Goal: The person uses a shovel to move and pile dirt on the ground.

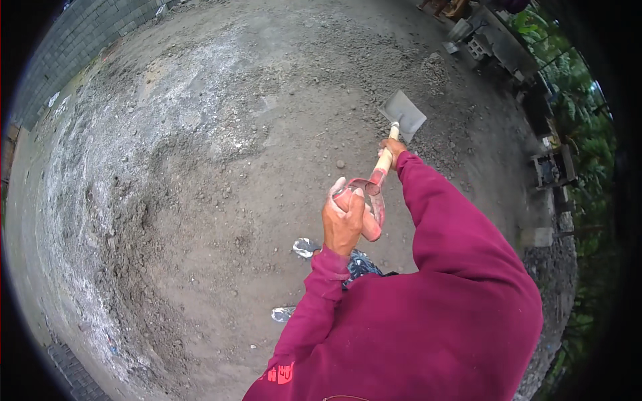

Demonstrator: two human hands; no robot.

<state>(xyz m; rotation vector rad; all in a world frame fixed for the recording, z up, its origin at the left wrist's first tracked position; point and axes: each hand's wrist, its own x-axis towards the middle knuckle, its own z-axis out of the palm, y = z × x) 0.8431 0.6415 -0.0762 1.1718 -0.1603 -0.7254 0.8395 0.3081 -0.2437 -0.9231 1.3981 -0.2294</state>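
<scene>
A shovel (383, 162) with a pale wooden shaft and a red D-shaped handle slants away from me toward the upper right. My left hand (343, 224) is closed around the grip of its red handle. Farther along, my right hand (396, 150) wraps the wooden shaft close to the blade. The flat grey metal blade (404, 113) is over the ground at the far end; no load shows on it, and whether it touches the ground I cannot tell. Both arms wear maroon sleeves.
Grey sandy soil (281, 180) spreads around me, with a whitish powdery heap (180, 100) at left. A block wall (60, 60) stands far left. Concrete blocks (478, 48) and a hollow block-like object (554, 167) line the right side before green plants (592, 134). My shoes (305, 248) are below.
</scene>
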